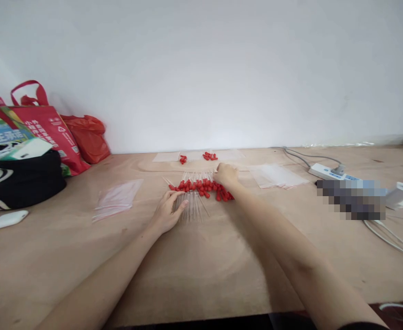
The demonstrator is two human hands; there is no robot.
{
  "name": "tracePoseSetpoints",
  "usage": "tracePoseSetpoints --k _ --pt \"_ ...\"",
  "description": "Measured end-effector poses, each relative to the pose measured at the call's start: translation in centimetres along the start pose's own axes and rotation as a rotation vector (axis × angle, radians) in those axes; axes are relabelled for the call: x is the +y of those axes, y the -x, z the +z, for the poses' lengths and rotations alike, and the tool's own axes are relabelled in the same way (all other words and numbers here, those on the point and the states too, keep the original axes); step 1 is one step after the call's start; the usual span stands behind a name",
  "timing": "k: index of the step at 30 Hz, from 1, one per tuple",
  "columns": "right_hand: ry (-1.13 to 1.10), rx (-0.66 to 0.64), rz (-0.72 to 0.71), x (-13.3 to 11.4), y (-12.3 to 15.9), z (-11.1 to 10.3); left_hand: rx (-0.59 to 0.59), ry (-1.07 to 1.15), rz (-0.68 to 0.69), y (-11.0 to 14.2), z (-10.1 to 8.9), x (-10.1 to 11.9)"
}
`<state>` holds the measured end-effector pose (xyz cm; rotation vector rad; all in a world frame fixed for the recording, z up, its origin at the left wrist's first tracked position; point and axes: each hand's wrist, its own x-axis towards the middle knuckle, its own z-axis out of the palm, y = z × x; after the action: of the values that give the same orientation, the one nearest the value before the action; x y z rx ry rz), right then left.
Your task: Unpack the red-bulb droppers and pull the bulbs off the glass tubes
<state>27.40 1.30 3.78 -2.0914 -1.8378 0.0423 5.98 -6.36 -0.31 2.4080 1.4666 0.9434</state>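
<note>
Two facing rows of clear thin droppers with red rubber bulbs point(204, 184) lie on the table, their bulbs meeting in the middle. The near row's clear tubes point(195, 208) point toward me. My left hand point(169, 211) rests at the left side of this near row, thumb apart from the fingers, touching the tubes. At the right end of the far row, my right hand point(226, 174) has its fingers curled together by the far tubes. What they pinch, if anything, is hidden. Further back lie two small groups of red-bulbed droppers point(210, 156).
Clear plastic bags lie in stacks at left point(118, 199) and right point(275, 176). A black pouch point(23, 181), a red shopping bag point(55, 133) and a white case point(9, 219) stand at left. A power strip point(325, 171) with cables lies at right. A wall point(201, 82) closes the back.
</note>
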Motion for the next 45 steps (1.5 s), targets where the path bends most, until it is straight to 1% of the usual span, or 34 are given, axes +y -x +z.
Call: tracePoseSetpoints --k 2,4,5,7,9,11,13,15,19,22,26,33,36,39,41,45 --pt "-0.034 0.027 0.048 0.8 0.4 -0.7 -0.001 0.001 -0.004 0.0 -0.1 0.1" --pt "-0.096 0.088 0.023 2.1 1.3 -1.4 0.018 -0.004 0.008 0.0 -0.1 0.2" --pt "-0.173 0.162 -0.038 2.9 2.2 -1.7 0.037 -0.012 0.02 0.0 -0.1 0.3" --pt "-0.272 0.311 -0.264 4.7 4.6 -1.9 0.088 -0.036 0.044 0.0 -0.2 0.7" --pt "-0.27 0.414 -0.466 6.3 7.6 -1.6 0.14 -0.059 0.072 0.1 -0.2 1.2" --pt "-0.213 0.5 -0.594 7.4 10.4 -1.0 0.158 -0.073 0.125 0.2 -0.3 1.9" --pt "-0.163 0.511 -0.739 7.7 12.3 -0.3 0.137 -0.087 0.207 0.3 -0.5 2.5" --pt "-0.137 0.51 -0.8 7.4 13.0 0.1 0.103 -0.112 0.295 0.6 -0.6 3.0" --pt "-0.145 0.522 -0.838 6.3 12.4 0.4 0.06 -0.191 0.47 0.9 -0.1 3.8" --pt "-0.166 0.518 -0.878 5.9 12.2 0.3 0.047 -0.254 0.544 1.1 0.5 4.2" --pt "-0.184 0.499 -0.897 6.1 12.5 0.2 0.078 -0.309 0.562 1.0 1.0 4.5" --pt "-0.167 0.469 -0.856 6.1 12.1 0.5 0.153 -0.324 0.597 1.0 1.0 5.0" --pt "-0.172 0.519 -0.891 6.0 12.1 0.7 0.205 -0.302 0.619 0.9 1.4 5.3" --pt "-0.173 0.578 -0.927 5.9 12.2 0.7 0.226 -0.304 0.64 0.9 1.8 5.6" --pt "-0.159 0.6 -0.936 5.8 12.2 0.6 0.228 -0.323 0.643 0.9 1.9 5.7" --pt "-0.121 0.619 -0.965 5.8 12.4 0.2 0.267 -0.356 0.681 1.1 1.5 6.0"
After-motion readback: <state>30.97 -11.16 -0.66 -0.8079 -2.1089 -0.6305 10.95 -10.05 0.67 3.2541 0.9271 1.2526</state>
